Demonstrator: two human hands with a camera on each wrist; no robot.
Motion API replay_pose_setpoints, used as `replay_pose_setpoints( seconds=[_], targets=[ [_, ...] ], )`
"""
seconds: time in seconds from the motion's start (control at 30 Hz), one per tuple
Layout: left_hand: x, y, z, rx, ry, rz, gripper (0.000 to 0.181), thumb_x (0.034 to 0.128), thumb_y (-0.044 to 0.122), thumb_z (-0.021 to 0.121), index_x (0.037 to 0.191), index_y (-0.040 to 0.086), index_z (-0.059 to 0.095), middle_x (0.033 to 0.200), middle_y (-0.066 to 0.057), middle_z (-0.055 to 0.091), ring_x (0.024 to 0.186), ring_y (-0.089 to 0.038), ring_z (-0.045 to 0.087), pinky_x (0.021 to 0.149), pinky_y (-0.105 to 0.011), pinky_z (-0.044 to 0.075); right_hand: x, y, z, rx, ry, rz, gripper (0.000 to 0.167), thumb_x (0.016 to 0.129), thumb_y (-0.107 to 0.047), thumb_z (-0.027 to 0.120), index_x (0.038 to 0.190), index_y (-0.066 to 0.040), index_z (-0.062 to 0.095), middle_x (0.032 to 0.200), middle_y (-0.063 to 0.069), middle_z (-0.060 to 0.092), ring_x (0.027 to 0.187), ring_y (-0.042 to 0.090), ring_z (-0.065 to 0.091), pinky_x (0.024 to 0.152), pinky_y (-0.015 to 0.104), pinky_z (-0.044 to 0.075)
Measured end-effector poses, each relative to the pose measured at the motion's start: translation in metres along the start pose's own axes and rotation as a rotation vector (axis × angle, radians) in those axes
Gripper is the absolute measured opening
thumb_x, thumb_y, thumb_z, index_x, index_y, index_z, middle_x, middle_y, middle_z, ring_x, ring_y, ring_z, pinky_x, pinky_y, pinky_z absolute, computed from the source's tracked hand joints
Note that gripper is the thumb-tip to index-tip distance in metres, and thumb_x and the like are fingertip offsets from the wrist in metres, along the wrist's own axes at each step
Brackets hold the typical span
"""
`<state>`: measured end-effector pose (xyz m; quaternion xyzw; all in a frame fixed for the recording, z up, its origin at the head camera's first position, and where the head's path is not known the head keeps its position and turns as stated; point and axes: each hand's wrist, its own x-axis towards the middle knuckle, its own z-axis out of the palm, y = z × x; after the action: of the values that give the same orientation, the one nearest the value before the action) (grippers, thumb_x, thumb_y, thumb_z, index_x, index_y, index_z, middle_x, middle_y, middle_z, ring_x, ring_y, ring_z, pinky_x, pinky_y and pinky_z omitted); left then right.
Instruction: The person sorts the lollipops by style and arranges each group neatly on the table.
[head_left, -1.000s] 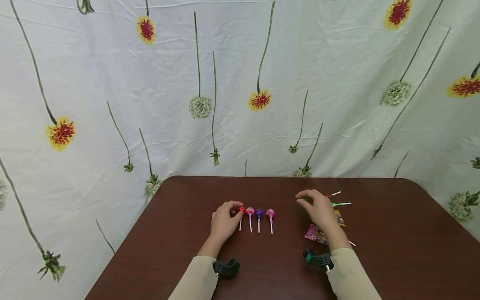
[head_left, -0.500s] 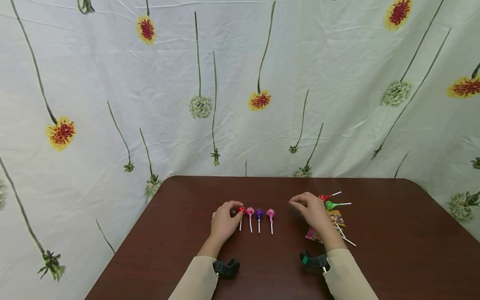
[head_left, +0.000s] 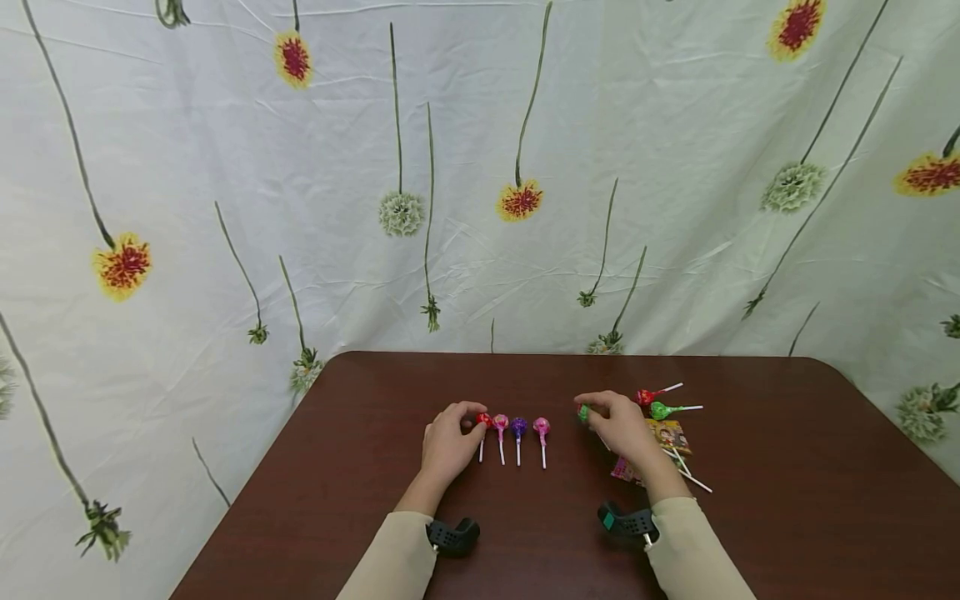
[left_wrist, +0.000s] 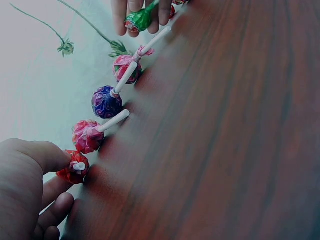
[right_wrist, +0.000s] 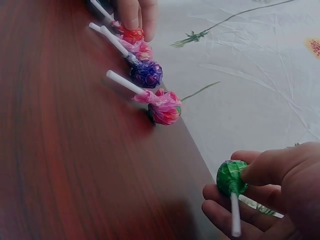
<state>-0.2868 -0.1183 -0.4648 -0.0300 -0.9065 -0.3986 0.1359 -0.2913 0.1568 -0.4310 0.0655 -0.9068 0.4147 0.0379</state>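
On a brown tabletop [head_left: 540, 533], a person's left hand [head_left: 446, 446] pinches a red lollipop [left_wrist: 76, 176]. Toward three o'clock from it lie a pink lollipop [head_left: 500, 423], a purple lollipop [head_left: 518, 427] and a second pink lollipop [head_left: 542, 427]; beyond them, the right hand [head_left: 619, 425] pinches a green lollipop [right_wrist: 230, 175], with a yellow packet [head_left: 672, 435] near its three o'clock.

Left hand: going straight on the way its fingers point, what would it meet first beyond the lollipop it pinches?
The left hand would most likely meet the nearer pink lollipop, next in the row after its red lollipop; whether those two touch is unclear.
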Motion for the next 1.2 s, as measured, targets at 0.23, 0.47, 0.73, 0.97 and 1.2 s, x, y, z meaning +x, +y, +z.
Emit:
replay_pose_setpoints(
  seconds=[0.23,0.47,0.73,0.97,1.2],
  targets=[
    [0.001,-0.001,0.001,0.003,0.008,0.002,0.019,0.0908,0.022,0.071,0.11,0.022,0.073,0.105,0.0,0.07,0.096,-0.02,0.063,0.097,-0.051,0.039,-0.002,0.0,0.001,-0.028,-0.013,-0.026,0.027,0.097,-0.011,0.061,0.122,-0.01,0.07,0.132,0.018,0.063,0.116,0.036,0.06,0.092,0.05,0.052],
    [0.001,-0.001,0.001,0.003,0.006,0.001,0.019,0.0912,0.022,0.071,0.11,0.022,0.073,0.106,0.0,0.07,0.097,-0.02,0.063,0.099,-0.052,0.038,0.0,0.002,0.005,-0.038,-0.003,-0.059,0.024,0.095,-0.01,0.065,0.117,-0.009,0.072,0.119,0.015,0.066,0.096,0.025,0.063,0.077,0.038,0.054],
    [0.001,-0.002,0.001,0.0,0.002,0.002,0.02,0.0915,0.022,0.071,0.111,0.021,0.073,0.106,0.0,0.07,0.097,-0.02,0.063,0.1,-0.053,0.038,0.002,0.007,0.017,-0.079,0.019,-0.074,0.02,0.094,-0.012,0.067,0.113,-0.013,0.073,0.119,0.012,0.067,0.108,0.03,0.063,0.09,0.049,0.051],
    [0.001,-0.001,0.001,0.0,0.001,0.001,0.019,0.0914,0.023,0.071,0.111,0.021,0.073,0.105,0.0,0.07,0.097,-0.02,0.064,0.099,-0.052,0.038,0.001,0.004,0.026,-0.094,0.035,-0.083,0.019,0.092,-0.014,0.069,0.111,-0.013,0.074,0.114,0.01,0.069,0.097,0.025,0.062,0.087,0.047,0.052],
    [0.001,-0.003,0.002,0.005,0.004,0.002,0.018,0.0912,0.023,0.071,0.11,0.023,0.073,0.105,0.0,0.07,0.096,-0.02,0.063,0.097,-0.051,0.038,0.001,0.002,0.034,-0.087,0.03,-0.101,0.018,0.093,-0.014,0.07,0.11,-0.014,0.074,0.112,0.008,0.069,0.093,0.021,0.062,0.084,0.043,0.052]
  ],
)
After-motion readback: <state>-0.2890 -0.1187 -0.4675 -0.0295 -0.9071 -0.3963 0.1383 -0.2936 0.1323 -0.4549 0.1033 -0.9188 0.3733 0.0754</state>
